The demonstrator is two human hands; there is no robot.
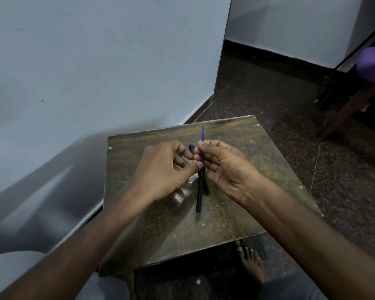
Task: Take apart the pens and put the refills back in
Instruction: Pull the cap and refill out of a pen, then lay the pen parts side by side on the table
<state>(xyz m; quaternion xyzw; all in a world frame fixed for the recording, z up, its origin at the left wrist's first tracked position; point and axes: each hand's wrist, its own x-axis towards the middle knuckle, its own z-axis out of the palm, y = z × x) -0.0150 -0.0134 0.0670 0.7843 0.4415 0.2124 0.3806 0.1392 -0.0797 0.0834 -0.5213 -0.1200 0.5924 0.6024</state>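
Pens are the business here, and they sit over a small worn brown surface [258,169] set in a corner beside a pale wall, above a dark speckled floor. The left hand [162,169] and right hand [223,167] meet over the middle of it, fingertips almost touching. The right hand pinches a thin blue refill [202,135] between thumb and forefinger, its point standing up past the knuckles toward the far edge. The left hand's thumb and fingers curl in against the top of a black barrel [199,191], which hangs down toward the person from the same spot; how firmly it grips cannot be told. A second black pen [206,189] lies on the surface just behind the barrel, mostly hidden, and a small dark piece [191,148], perhaps a cap, shows between the two hands.

Whether the refill is going in or coming out is not plain. Either way, the step probably goes best with refill and barrel kept in one straight line, the barrel held steady near its mouth, and the thin tube moved slowly without bending. Loose small parts are best kept on the surface, away from its edges.
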